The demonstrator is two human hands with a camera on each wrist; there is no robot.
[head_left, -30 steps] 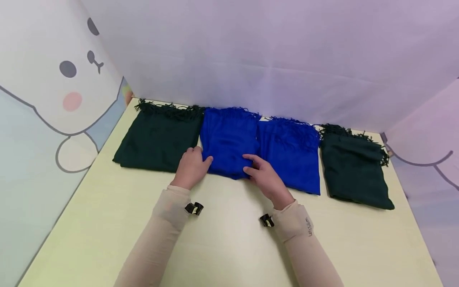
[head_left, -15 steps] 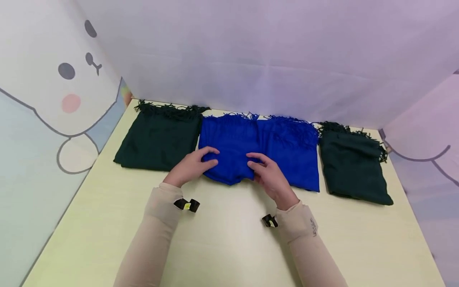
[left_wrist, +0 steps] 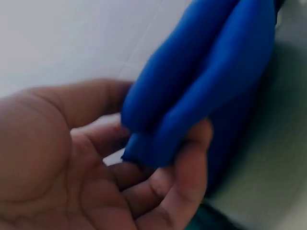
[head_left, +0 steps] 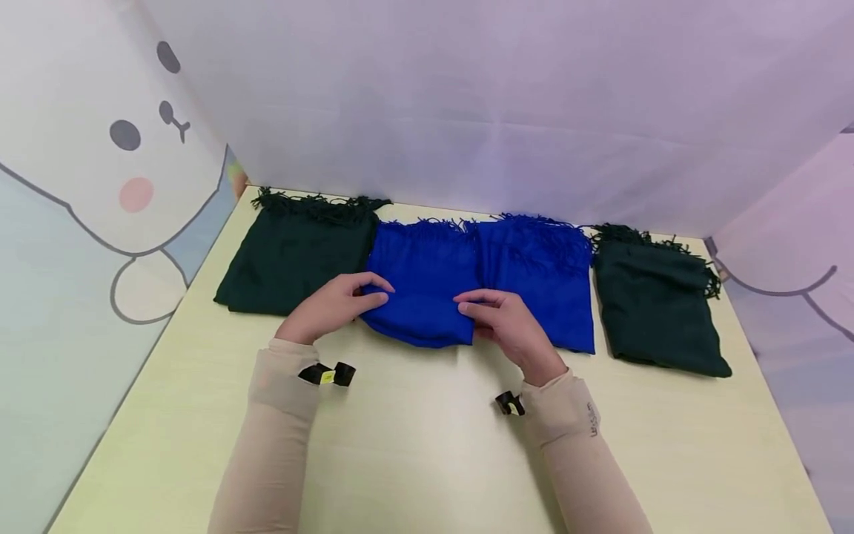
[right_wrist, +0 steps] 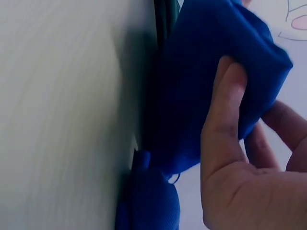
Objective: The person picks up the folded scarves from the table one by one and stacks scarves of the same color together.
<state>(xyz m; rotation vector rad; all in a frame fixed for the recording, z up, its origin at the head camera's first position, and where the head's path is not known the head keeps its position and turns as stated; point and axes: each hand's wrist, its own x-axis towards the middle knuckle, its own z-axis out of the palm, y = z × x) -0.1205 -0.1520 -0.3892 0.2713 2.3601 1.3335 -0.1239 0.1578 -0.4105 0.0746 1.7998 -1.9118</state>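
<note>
Centre frame: our left hand [head_left: 327, 307], right hand [head_left: 510, 325] pinch folded rectangular blue fringed cloth [head_left: 420, 278] at lower sides; let's tension evenly.

Screened tabletop booth, apparently a recording set-up. A pale, wood-toned table [head_left: 414, 452] is filling the floor of the space. A plain, faintly creased sheet [head_left: 427, 89] is closing the back, while a left panel [head_left: 47, 311], bearing a cartoon animal face [head_left: 87, 96], and a right panel [head_left: 800, 348], bearing curved grey outlines, are flanking it. The screens are hiding the surrounding room, whose kind cannot be told.
</note>
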